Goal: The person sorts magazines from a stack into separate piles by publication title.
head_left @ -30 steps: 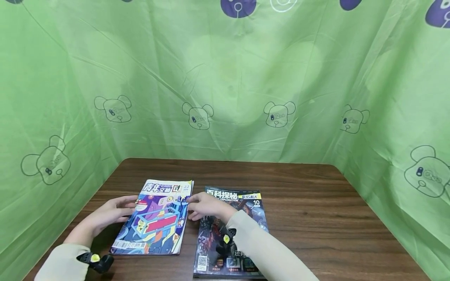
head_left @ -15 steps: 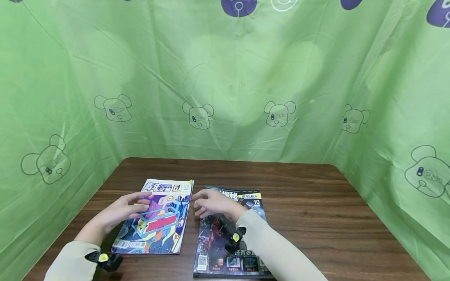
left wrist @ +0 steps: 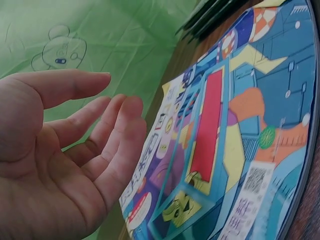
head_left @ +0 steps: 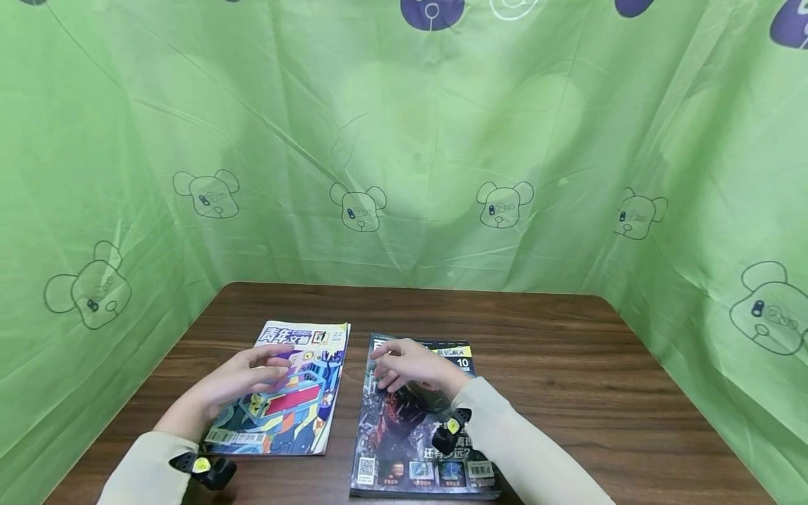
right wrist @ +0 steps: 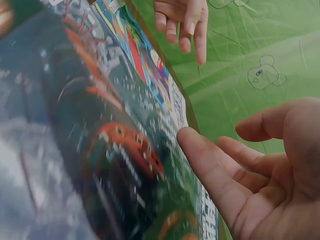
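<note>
On the left half of the table lies a colourful magazine (head_left: pixel 297 414) with a white title band and a red block on its cover. My left hand (head_left: pixel 243 382) hovers over its left side, fingers loosely bent and holding nothing; the left wrist view shows the palm apart from the cover. A dark magazine (head_left: pixel 404 449), apparently on top of others in a stack, lies to the right. Over its upper part is my right hand (head_left: pixel 419 365), fingers relaxed and holding nothing, hiding much of its title. In the right wrist view the dark cover (right wrist: pixel 115 150) looks blurred.
The brown wooden table (head_left: pixel 555 393) extends to the right of the magazines and behind them. A green curtain (head_left: pixel 416 140) printed with bear heads encloses its back and sides. A black wrist camera (head_left: pixel 211 471) sits on the left cuff, another (head_left: pixel 449 431) on the right.
My right hand has left the colourful magazine's right edge and moved right over the dark one. My left hand has moved from its left edge rightward over the cover. Both magazines stay in place.
</note>
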A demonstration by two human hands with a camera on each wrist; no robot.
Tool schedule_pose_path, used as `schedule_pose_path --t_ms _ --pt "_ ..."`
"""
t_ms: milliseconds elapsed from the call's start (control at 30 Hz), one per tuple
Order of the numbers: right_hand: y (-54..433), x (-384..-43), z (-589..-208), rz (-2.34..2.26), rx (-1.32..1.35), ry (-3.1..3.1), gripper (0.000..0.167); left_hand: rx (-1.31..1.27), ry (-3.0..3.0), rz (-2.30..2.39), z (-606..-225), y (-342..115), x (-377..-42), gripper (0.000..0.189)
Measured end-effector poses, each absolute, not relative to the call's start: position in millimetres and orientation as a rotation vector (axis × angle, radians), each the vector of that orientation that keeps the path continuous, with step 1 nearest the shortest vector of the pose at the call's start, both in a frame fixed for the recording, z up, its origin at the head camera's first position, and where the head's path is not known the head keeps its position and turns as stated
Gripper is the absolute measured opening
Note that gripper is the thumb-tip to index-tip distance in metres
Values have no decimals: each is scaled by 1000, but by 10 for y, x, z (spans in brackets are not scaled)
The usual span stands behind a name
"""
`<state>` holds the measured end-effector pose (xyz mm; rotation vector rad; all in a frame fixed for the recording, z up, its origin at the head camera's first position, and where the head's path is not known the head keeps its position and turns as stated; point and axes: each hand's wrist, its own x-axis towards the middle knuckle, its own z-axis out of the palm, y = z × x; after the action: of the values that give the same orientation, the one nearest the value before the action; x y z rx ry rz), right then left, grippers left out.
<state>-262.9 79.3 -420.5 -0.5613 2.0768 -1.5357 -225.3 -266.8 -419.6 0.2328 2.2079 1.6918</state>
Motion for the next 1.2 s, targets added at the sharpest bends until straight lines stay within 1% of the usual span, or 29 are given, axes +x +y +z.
schedule_pose_path --t_ms 267,600,800,1200 --pt "1008 -2608 -4255 -1525 -532 2156 33 289 2213 1662 -4236 -2555 -2256 66" --pt "1270 -2584 -4318 -1526 -515 2178 32 343 2230 1628 -4272 -2331 -2217 62" --pt "1456 -2560 -4389 -1541 -501 2167 33 319 2208 1660 -4316 -2157 -2191 60" --pt "1835 -2409 -4395 -1560 -461 2177 33 380 2118 1694 -4410 -1862 -2174 59"
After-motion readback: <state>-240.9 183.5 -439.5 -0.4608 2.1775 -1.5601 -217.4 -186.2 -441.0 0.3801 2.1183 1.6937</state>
